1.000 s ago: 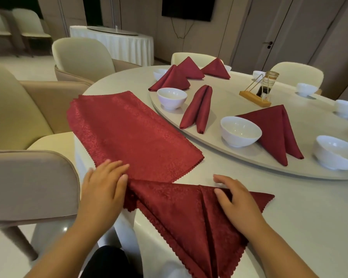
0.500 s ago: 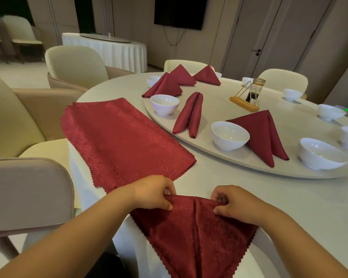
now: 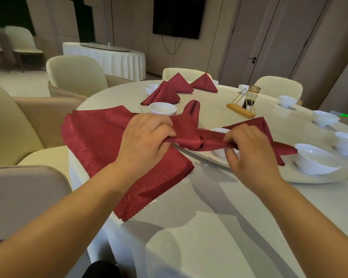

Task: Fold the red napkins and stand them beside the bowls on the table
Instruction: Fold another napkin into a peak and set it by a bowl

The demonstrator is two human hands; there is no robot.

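Head view: a round white desk (image 3: 209, 227) is set in a room of cream chairs (image 3: 76, 77). At frame centre a red napkin (image 3: 191, 138) is pinched at its ends by the left hand (image 3: 147, 141) and right hand (image 3: 249, 157), stretched left to right over the desk.

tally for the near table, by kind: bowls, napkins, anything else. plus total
white bowls: 9, two mostly hidden
folded red napkins set down: 5
red napkin in mid-fold: 1
flat red napkin pile: 1, layers uncountable
condiment rack: 1
total: 17
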